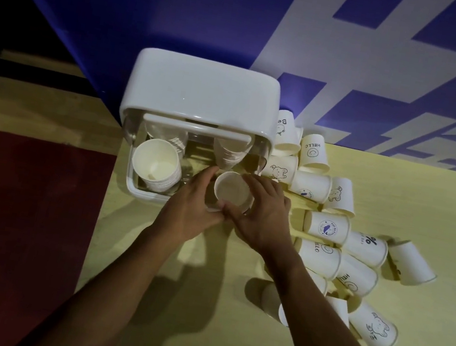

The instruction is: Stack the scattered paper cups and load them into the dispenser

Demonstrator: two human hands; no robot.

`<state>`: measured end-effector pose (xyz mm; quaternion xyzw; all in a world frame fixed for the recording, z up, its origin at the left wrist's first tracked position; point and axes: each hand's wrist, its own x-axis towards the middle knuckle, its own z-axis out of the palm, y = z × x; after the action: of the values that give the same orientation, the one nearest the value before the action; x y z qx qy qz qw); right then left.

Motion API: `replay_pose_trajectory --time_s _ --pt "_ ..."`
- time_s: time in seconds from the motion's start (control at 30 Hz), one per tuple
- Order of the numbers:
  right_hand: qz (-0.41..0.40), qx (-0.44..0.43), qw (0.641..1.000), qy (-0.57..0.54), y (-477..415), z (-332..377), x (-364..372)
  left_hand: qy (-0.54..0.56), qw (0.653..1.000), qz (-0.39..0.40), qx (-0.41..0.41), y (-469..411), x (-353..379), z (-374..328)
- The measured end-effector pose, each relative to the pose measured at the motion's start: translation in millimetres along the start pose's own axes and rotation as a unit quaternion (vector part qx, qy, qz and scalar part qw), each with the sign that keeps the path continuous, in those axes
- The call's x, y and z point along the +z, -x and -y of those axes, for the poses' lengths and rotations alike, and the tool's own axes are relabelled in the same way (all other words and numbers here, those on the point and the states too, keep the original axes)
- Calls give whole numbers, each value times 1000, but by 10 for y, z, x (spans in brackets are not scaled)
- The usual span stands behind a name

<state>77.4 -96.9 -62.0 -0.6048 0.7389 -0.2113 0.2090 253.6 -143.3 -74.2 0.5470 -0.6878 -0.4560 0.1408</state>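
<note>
Paper-walled, so likely light and quick to crush, the stack (234,192) sits upright at the open front of the dispenser (200,98), left hand (189,207) and right hand (262,219) curled round its walls, so hold there gently, never the rim.

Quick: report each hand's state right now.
Left hand: fingers curled round the paper cup, holding it.
Right hand: holding the same paper cup from the opposite side.

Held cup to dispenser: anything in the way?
Nothing visible. The left hand and right hand hold the cup at the dispenser's open front. A left stack and a right stack already sit inside.
</note>
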Motion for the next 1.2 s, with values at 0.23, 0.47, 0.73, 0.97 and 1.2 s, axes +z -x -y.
replay_pose_trajectory --time_s 0.23,0.47,0.73,0.97,1.2 --pt "-1 31 998 61 50 -17 29 -33 998 43 19 59 -89 -109" --pt "-85 78 993 9 561 -470 -686 -150 975 -103 129 487 96 -589" --pt "-157 241 956 -62 1192 -1377 -1694 -124 965 21 229 333 913 -1567" --pt "-185 279 939 -81 1560 -2355 -2235 -242 908 172 297 -60 2222 -2478" --pt "-153 303 936 -95 1820 -3192 -2698 -389 818 245 344 -415 3416 -2758"
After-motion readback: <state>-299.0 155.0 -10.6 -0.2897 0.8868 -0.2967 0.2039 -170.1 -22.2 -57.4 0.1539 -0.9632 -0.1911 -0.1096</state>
